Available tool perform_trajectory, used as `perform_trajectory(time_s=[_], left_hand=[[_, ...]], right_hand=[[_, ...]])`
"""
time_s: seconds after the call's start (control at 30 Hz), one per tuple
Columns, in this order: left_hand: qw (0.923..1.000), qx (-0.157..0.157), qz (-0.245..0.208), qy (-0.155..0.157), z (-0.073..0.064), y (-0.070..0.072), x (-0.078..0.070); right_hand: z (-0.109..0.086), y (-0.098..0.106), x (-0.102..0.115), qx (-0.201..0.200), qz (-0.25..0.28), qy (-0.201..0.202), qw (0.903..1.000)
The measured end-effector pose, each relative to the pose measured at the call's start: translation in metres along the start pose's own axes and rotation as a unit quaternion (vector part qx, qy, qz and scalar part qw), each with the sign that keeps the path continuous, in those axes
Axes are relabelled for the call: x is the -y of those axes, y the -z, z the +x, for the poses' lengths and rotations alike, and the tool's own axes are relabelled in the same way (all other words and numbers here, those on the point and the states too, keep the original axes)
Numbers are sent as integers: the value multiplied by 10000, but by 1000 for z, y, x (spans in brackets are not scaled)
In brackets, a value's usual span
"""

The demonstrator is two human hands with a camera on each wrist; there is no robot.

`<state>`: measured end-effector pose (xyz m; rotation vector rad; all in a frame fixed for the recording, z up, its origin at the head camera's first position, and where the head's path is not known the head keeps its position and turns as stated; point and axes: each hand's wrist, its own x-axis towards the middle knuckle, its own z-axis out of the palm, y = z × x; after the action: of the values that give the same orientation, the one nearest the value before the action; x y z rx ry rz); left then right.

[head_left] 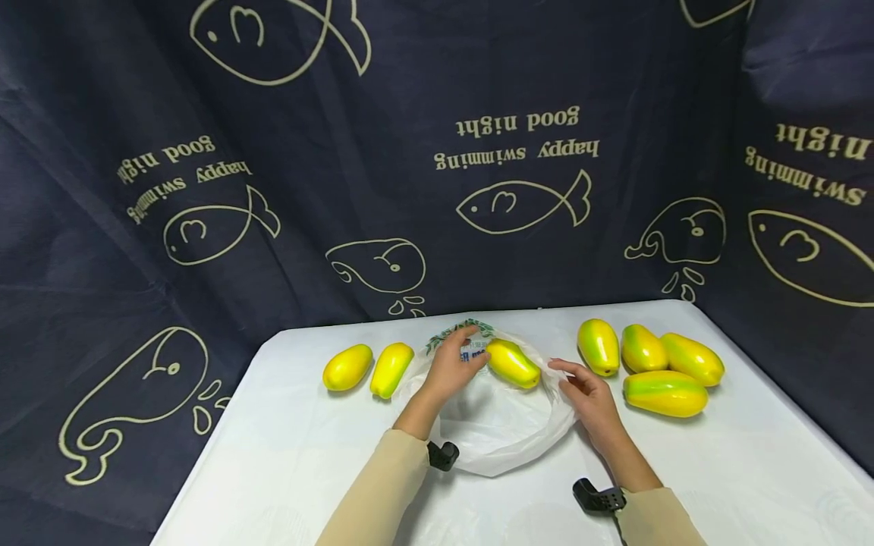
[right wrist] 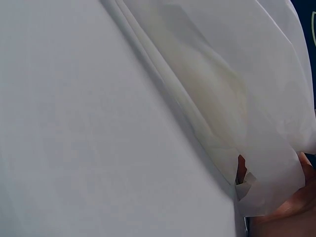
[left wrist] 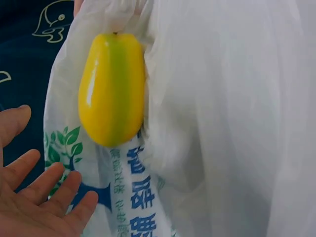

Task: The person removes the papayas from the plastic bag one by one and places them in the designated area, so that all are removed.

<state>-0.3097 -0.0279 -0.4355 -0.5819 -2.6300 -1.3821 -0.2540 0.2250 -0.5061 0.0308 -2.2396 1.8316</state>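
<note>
A white plastic bag (head_left: 501,455) with green leaf print and blue lettering lies spread with its mouth wide in the head view. One yellow-green papaya (head_left: 514,364) rests on the inside of the bag's far part. Just left of that papaya is my left hand (head_left: 454,362); in the left wrist view its fingers (left wrist: 69,190) are spread, apart from the papaya. My right hand (head_left: 592,398) pinches the bag's right rim. Thin plastic partly covers the right hand (right wrist: 291,215) in the right wrist view, so some fingertips are hidden.
Two papayas (head_left: 348,368) lie left of the bag on the white-covered table (head_left: 273,455). Several more papayas (head_left: 665,393) sit grouped at the right. A dark curtain (head_left: 382,167) with fish drawings hangs right behind the table's far edge.
</note>
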Motion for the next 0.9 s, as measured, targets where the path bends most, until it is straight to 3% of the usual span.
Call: perform_trajectory(time_s=[0.43, 0.9], left_hand=[[9974, 289, -278, 591, 3, -19, 7], [9951, 294, -361, 875, 4, -44, 17]], right_hand=[[2, 0, 1, 31, 143, 107, 9998], [-1, 0, 3, 35, 122, -49, 9999]])
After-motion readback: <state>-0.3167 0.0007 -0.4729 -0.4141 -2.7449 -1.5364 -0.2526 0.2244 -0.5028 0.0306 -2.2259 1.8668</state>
